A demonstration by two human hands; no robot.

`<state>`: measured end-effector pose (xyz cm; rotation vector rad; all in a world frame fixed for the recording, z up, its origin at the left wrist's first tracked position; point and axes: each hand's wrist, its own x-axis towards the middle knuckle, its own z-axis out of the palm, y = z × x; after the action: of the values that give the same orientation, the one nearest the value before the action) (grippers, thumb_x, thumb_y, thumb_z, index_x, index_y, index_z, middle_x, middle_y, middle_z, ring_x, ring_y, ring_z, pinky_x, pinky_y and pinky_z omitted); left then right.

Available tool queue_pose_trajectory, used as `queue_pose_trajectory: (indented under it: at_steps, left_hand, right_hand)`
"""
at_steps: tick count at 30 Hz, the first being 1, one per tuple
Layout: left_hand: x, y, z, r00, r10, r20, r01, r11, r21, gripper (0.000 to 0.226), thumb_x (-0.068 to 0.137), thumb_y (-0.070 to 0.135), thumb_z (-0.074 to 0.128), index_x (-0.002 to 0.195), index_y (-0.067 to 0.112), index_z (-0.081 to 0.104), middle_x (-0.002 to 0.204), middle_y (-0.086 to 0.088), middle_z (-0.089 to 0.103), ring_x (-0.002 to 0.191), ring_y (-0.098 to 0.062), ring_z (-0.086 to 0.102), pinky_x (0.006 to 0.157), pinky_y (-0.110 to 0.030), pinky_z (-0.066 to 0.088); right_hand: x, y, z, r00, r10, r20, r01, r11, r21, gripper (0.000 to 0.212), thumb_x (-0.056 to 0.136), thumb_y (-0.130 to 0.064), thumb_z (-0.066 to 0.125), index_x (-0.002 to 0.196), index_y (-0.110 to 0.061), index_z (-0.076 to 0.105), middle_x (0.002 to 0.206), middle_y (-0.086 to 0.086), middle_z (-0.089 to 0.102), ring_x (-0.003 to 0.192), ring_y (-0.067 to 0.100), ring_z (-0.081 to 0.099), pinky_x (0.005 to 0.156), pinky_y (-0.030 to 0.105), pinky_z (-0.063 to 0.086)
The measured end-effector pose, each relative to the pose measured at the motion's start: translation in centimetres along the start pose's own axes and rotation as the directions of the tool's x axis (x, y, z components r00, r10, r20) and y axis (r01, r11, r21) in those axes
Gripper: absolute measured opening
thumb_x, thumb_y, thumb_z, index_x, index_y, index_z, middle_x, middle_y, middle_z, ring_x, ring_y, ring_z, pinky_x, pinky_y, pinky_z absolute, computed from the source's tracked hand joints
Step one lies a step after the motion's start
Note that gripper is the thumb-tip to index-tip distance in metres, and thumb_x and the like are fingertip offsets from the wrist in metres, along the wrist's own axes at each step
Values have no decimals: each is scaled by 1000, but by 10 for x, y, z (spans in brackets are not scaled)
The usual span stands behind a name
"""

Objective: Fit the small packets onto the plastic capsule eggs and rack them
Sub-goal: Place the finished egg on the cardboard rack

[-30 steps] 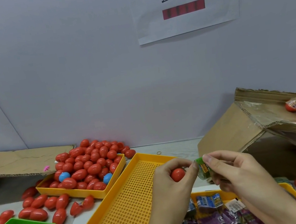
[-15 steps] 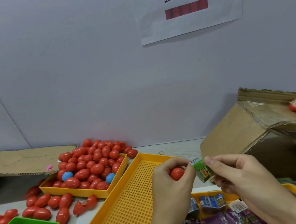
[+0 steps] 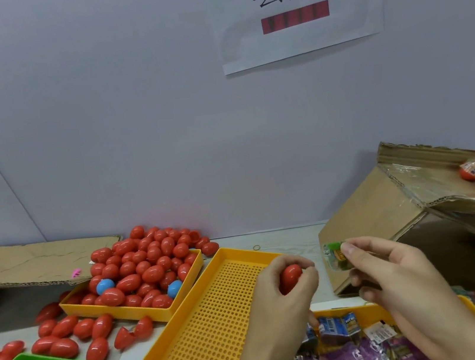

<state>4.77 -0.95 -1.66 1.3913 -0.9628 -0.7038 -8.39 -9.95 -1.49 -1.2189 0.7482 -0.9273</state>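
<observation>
Hands now apart; left hand (image 3: 282, 291) round egg (image 3: 290, 277); right hand (image 3: 400, 275) pinching packet (image 3: 334, 256)

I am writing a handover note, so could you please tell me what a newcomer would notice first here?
The heap of red capsule eggs overflowing a yellow tray at left stands out. At centre, the left hand grips one red egg while the right hand pinches a green packet beside it, apart. Behind, a paper sign hangs on the wall.
</observation>
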Motion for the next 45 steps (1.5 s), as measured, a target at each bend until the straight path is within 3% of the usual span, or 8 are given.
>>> queue_pose_trajectory:
  at_steps: [3, 7, 18, 25, 28, 31, 37, 45]
  left_hand:
    - [2, -1, 3, 995, -91, 31, 94, 991, -98, 19, 98, 8, 48, 105, 12, 64, 89, -7, 54, 64, -10, 51, 58, -30, 51]
    - [2, -3, 6, 998, -55, 3, 55, 998, -8, 17, 96, 8, 59, 110, 18, 56, 105, -9, 62, 73, -10, 63, 65, -27, 56]
    - [2, -3, 4, 994, 79, -81, -78, 997, 11, 27, 81, 14, 79, 103, 28, 71, 99, 2, 71, 90, -11, 72, 75, -19, 56]
    - [2, -4, 4, 992, 97, -81, -97, 995, 3, 27, 89, 6, 70, 106, 28, 71, 99, 15, 72, 95, -8, 71, 85, -24, 57]
    - [3, -5, 3, 990, 109, -93, -107, 994, 25, 31, 87, 7, 73, 107, 30, 67, 102, 12, 70, 94, -4, 69, 80, -17, 55]
    - [3, -4, 3, 989, 109, -100, -108, 994, 14, 31, 86, 8, 74, 108, 27, 64, 104, 7, 70, 94, -3, 69, 78, -16, 54]
    - [4, -6, 3, 989, 117, -88, -119, 993, -15, 25, 85, 7, 75, 103, 23, 67, 101, 4, 71, 93, -12, 71, 87, -27, 58]
    - [4, -5, 1, 988, 128, -80, -136, 986, -92, 21, 84, 11, 76, 97, 27, 70, 100, 6, 72, 95, -14, 71, 86, -29, 58]
  right_hand:
    - [1, -1, -1, 997, -13, -78, 11, 999, -35, 6, 90, -16, 68, 89, -16, 74, 66, 2, 70, 56, 9, 59, 57, 31, 44]
    - [1, 2, 0, 992, -80, -94, 64, 986, -156, 6, 90, -21, 68, 89, -21, 73, 73, -1, 74, 58, 5, 65, 63, 32, 47]
    - [0, 3, 0, 976, -199, -87, 170, 950, -262, 4, 89, -29, 67, 89, -29, 71, 80, -16, 74, 76, -4, 67, 66, 26, 47]
    - [2, 6, 0, 972, -203, -116, 167, 950, -263, 4, 89, -29, 67, 89, -30, 71, 79, -16, 74, 74, -3, 67, 65, 27, 47]
    - [3, 5, -3, 964, -196, -179, 154, 962, -226, 4, 90, -27, 67, 89, -30, 70, 77, -16, 74, 72, -2, 68, 64, 28, 48]
    - [3, 3, -2, 979, -160, -123, 132, 970, -205, 4, 90, -27, 67, 91, -28, 71, 78, -14, 75, 73, 0, 69, 63, 29, 48]
    - [-1, 3, 3, 990, -137, -20, 130, 969, -212, 8, 88, -29, 67, 94, -26, 71, 79, -9, 76, 74, 1, 70, 62, 26, 48]
    - [0, 3, 2, 989, -144, -7, 139, 964, -225, 9, 89, -27, 66, 96, -24, 71, 78, -5, 76, 72, 4, 71, 58, 20, 46]
